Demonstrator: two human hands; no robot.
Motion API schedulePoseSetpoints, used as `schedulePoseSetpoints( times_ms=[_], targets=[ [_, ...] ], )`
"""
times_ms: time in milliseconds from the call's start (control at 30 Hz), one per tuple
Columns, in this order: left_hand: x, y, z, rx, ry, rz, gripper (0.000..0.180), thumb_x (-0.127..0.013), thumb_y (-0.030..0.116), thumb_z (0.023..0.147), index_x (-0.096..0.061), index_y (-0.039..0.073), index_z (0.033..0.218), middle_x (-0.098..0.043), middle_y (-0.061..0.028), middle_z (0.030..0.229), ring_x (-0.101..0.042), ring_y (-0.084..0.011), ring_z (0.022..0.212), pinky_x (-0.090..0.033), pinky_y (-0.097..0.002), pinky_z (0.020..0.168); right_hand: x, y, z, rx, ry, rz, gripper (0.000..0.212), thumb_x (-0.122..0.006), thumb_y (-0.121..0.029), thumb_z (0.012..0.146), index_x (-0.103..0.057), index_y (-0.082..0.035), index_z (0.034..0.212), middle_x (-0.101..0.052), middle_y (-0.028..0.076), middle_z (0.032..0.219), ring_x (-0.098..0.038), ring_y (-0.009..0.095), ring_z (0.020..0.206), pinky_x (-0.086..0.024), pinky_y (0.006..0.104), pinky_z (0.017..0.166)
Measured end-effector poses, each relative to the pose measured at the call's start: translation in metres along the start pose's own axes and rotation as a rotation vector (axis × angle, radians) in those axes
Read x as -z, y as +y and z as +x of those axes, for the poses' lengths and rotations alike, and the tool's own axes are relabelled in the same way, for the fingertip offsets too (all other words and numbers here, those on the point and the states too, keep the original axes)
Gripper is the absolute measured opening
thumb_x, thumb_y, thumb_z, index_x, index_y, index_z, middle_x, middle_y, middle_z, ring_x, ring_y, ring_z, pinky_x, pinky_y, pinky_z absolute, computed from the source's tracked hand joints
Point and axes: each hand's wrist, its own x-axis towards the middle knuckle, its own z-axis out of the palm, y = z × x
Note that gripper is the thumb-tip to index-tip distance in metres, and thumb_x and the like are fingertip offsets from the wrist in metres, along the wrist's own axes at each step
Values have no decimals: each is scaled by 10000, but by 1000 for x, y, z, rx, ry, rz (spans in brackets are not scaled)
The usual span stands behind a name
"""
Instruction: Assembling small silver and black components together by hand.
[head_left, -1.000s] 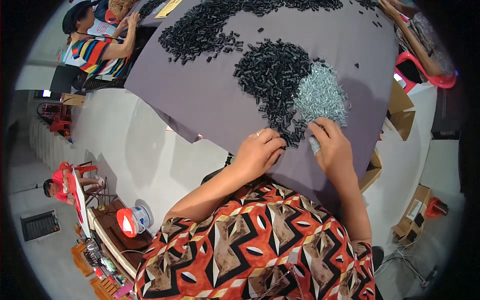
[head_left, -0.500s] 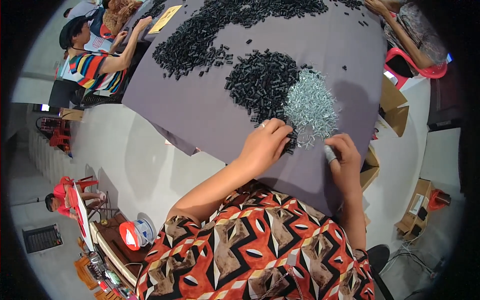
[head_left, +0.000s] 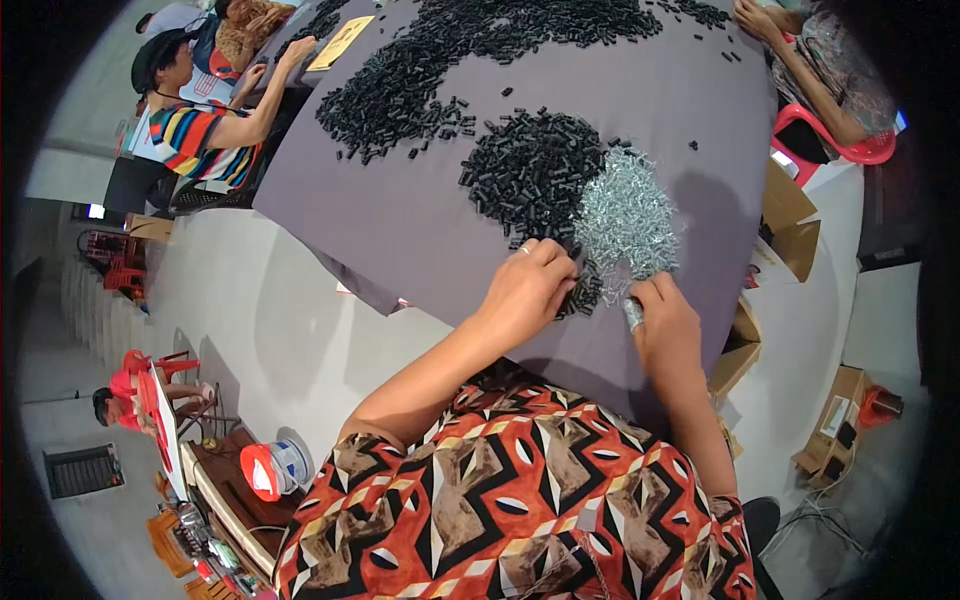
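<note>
My left hand [head_left: 530, 287] rests at the near edge of a heap of small black cylindrical pieces [head_left: 535, 168], its fingers bent together over a few of them. What lies between its fingertips is hidden. Beside that heap is a pile of small silver screw-like pieces [head_left: 625, 215]. My right hand [head_left: 667, 318] is at the near edge of the silver pile, fingers curled in toward the thumb, where a grey wrap [head_left: 633, 314] covers one digit. Anything pinched there is too small to make out. Some loose black pieces [head_left: 585, 292] lie between my hands.
A larger spread of black pieces [head_left: 385, 105] covers the far part of the grey cloth-covered table [head_left: 400, 235]. One person in a striped shirt [head_left: 205, 135] sits at the left, another person's arm [head_left: 815, 85] is at the far right. Cardboard boxes [head_left: 790, 215] stand right of the table.
My right hand has moved left, closer to my left hand, and its fingers are drawn further together. My left hand stays by the black pieces. The whole view has shifted slightly.
</note>
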Motion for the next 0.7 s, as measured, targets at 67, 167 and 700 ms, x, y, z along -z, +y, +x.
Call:
schedulePoseSetpoints(
  times_ms=[67, 167, 700],
  targets=[
    [2, 0, -4, 13, -8, -6, 131, -709, 66, 836, -658, 60, 956, -618, -99, 1000, -601, -333, 948, -515, -427, 785, 0, 2, -2, -16, 5, -15, 362, -669, 52, 680, -637, -47, 1026, -591, 134, 1014, -628, 380, 922, -512, 448, 774],
    [0, 0, -7, 31, 8, -48, 141, -698, 59, 851, -664, 58, 987, -624, -104, 1014, -608, -339, 959, -516, -424, 801, -3, 5, -1, 8, -11, 6, 358, -674, 42, 687, -634, -45, 1031, -592, 134, 1019, -629, 380, 923, -510, 452, 776],
    [13, -17, 15, 71, 125, 9, 155, -699, 93, 872, -678, 53, 1020, -637, -116, 1007, -614, -345, 972, -512, -433, 806, 1, 2, 4, -11, -44, 95, 315, -638, 76, 725, -592, -35, 1016, -583, 172, 1008, -616, 417, 924, -503, 483, 782]
  ],
)
